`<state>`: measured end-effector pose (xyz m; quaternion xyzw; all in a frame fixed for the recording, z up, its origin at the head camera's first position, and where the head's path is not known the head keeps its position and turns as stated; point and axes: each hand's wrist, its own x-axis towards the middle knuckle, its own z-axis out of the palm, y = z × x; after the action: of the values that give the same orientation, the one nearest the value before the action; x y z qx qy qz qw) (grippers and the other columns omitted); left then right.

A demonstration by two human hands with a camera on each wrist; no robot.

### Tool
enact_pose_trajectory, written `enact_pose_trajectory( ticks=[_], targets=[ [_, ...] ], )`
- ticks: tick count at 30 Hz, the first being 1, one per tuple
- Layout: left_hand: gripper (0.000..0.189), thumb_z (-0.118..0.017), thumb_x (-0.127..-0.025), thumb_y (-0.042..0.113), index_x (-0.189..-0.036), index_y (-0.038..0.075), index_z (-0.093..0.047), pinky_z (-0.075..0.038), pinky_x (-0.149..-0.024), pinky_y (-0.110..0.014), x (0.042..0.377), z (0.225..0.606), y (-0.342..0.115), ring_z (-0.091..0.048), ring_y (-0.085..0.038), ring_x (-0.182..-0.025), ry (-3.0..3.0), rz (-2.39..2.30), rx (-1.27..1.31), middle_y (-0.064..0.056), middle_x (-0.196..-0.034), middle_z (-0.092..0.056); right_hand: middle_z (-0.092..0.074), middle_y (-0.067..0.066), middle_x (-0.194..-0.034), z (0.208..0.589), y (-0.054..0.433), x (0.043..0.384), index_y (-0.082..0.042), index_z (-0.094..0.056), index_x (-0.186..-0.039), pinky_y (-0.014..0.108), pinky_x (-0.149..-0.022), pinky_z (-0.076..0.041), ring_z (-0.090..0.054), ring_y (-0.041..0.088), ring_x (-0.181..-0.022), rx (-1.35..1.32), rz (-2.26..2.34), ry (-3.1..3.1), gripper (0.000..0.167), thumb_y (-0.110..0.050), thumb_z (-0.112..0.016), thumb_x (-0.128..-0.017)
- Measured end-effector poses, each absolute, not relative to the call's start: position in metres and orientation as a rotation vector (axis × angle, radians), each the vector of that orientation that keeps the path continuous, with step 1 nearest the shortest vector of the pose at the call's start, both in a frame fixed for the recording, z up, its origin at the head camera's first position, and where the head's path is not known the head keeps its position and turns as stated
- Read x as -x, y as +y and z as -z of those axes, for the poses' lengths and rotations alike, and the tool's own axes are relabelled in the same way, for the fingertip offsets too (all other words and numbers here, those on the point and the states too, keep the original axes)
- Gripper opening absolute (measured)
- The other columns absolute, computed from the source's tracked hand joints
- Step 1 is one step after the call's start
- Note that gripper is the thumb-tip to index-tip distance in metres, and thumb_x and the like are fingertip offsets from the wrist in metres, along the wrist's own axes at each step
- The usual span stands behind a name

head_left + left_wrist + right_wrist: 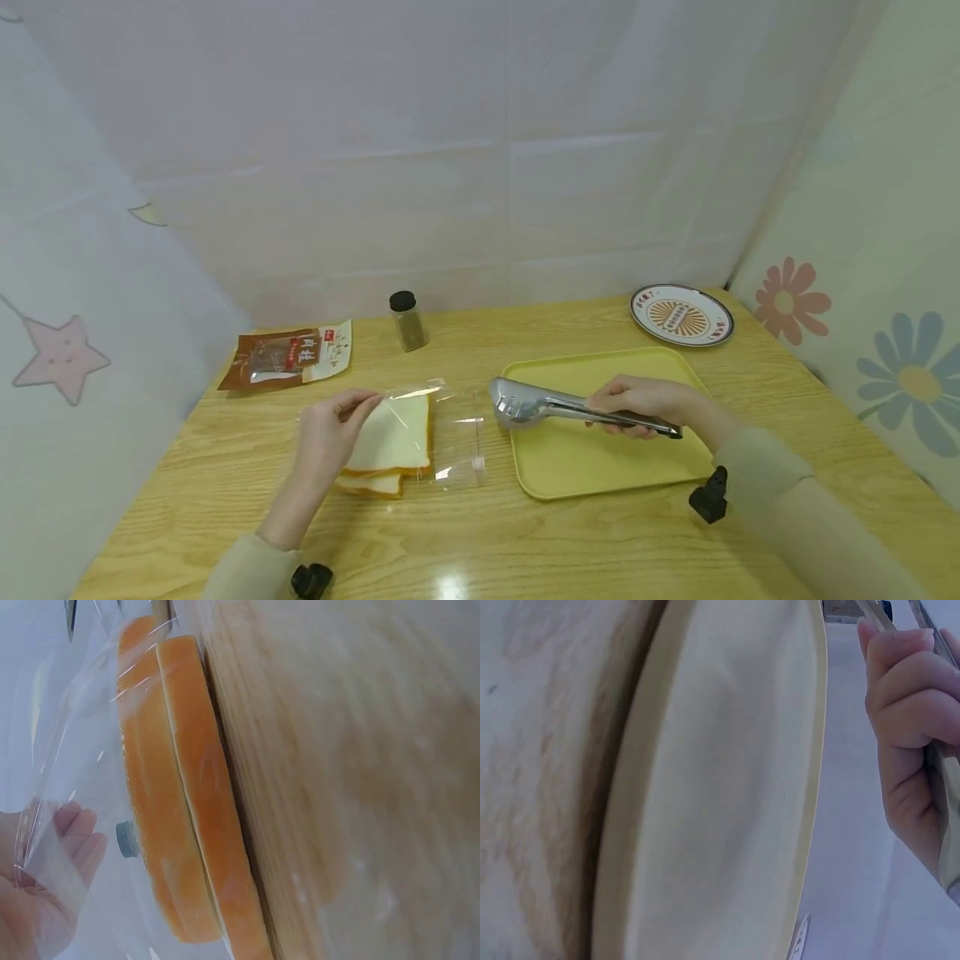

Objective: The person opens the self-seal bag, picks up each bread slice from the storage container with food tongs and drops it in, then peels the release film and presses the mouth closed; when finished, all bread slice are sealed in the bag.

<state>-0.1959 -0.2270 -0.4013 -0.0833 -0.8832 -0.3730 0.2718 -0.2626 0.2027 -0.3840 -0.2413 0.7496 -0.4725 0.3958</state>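
Two slices of bread [392,437] lie stacked inside a clear plastic bag [459,435] on the table. My left hand [327,435] pinches the bag's left side between thumb and fingers, lifting the film above the bread. From the left wrist view, the brown crusts [206,780] show edge-on, and the hand [52,892] appears through the film. My right hand [637,404] grips metal food tongs [558,406] by the handles, over the yellow tray [592,471]. The tongs' broad head points left, beside the bag. In the right wrist view, curled fingers [915,712] wrap the handles.
A brown and white food packet [288,357] lies at the back left. Right of it stands a small jar [409,323] with a black lid. Behind the tray rests a patterned round plate [681,315] near the wall. Cloth walls [450,208] border the table.
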Motion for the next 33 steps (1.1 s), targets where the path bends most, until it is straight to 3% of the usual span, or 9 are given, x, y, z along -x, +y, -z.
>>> enact_pose_trajectory(
  ticks=[18,26,33],
  targets=[
    [0.012,-0.068,-0.087,0.015,-0.092,0.007,-0.075,-0.053,-0.061,-0.015,0.193,0.402,-0.231,-0.071,-0.021,-0.076,-2.520,1.036,0.233,-0.010,-0.086,-0.074,-0.051,0.000,-0.069,0.385,0.267,0.231,0.019,-0.049,-0.103,0.019,-0.036,-0.039,-0.043,0.002,-0.043,0.690,1.256,1.982,0.044,-0.022,-0.033,-0.105],
    [0.014,-0.067,-0.087,0.018,-0.091,0.007,-0.075,-0.053,-0.061,-0.015,0.192,0.402,-0.232,-0.071,-0.021,-0.076,-2.533,1.046,0.259,-0.010,-0.087,-0.074,-0.054,0.004,-0.075,0.379,0.294,0.214,0.012,-0.051,-0.111,0.024,-0.037,-0.042,-0.043,0.003,-0.046,0.601,1.207,2.124,0.043,-0.025,-0.030,-0.105],
    [0.014,-0.067,-0.087,0.018,-0.091,0.006,-0.074,-0.053,-0.060,-0.015,0.192,0.401,-0.232,-0.070,-0.020,-0.076,-2.541,1.037,0.267,-0.010,-0.087,-0.074,-0.054,0.012,-0.074,0.377,0.314,0.201,0.010,-0.051,-0.098,0.026,-0.035,-0.040,-0.038,0.003,-0.043,0.539,1.156,2.284,0.042,-0.026,-0.031,-0.105]
  ],
)
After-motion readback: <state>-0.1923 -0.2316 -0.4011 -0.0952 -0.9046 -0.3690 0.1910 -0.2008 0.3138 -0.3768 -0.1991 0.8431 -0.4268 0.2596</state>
